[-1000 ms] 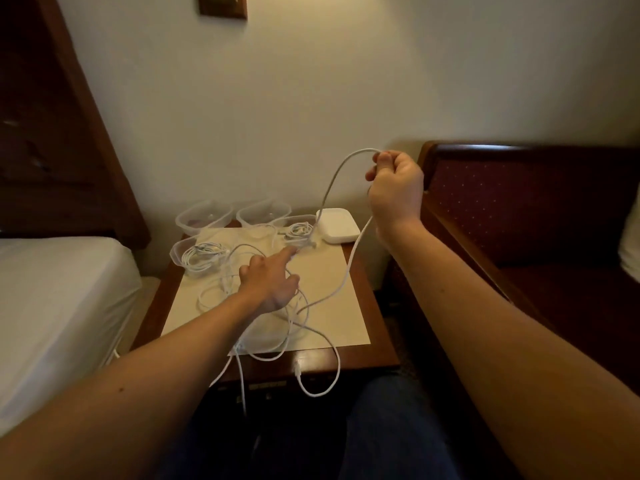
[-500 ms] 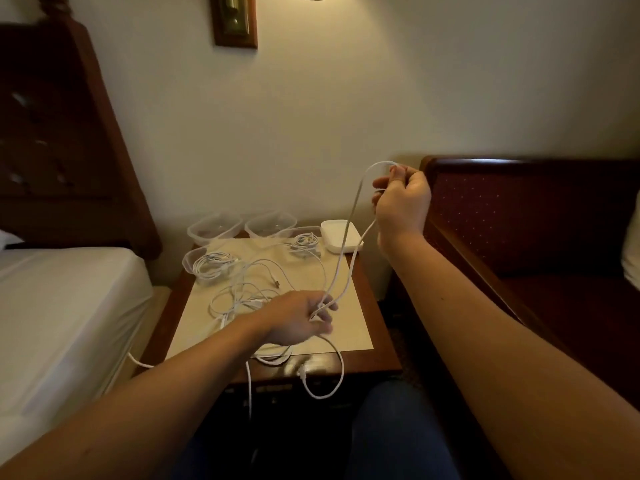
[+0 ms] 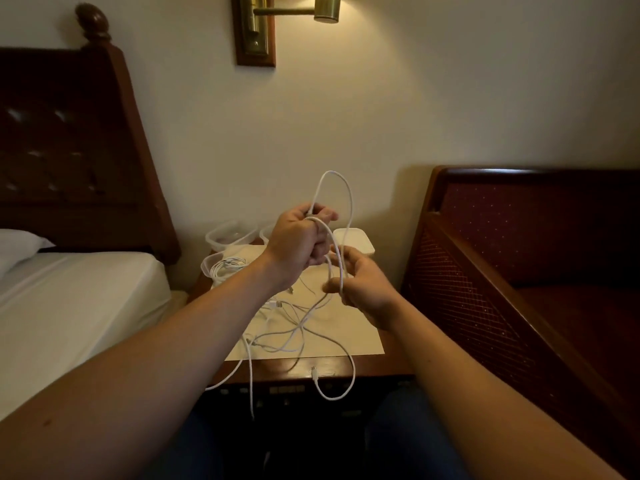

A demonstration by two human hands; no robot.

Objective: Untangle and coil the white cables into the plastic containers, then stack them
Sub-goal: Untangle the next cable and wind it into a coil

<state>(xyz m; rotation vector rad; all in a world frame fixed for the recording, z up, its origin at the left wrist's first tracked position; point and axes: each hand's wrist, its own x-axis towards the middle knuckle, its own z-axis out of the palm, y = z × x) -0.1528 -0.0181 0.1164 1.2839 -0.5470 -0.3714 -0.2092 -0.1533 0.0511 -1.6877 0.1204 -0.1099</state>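
Observation:
Above the bedside table, my left hand (image 3: pixel 298 240) grips a white cable (image 3: pixel 350 202) that arcs in a loop over its fist. My right hand (image 3: pixel 362 289), just below and to the right, pinches the same cable between thumb and fingers. From both hands the cable drops into a loose tangle of white cables (image 3: pixel 287 329) on the beige mat (image 3: pixel 349 341); one end with a plug (image 3: pixel 314 372) hangs over the front edge. A clear plastic container (image 3: pixel 216 268) at the back left holds a coiled cable. Another clear container (image 3: pixel 225 235) stands behind it, partly hidden by my left hand.
A white square box (image 3: pixel 358 239) sits at the table's back right. The wooden table (image 3: pixel 374 370) stands between a bed (image 3: pixel 69 306) on the left and a dark red sofa (image 3: pixel 519 271) on the right. A brass wall lamp (image 3: pixel 294 12) hangs above.
My left hand rose from the table with a strand and now grips the loop by the right hand. My right hand came down and left. The view tilted upward.

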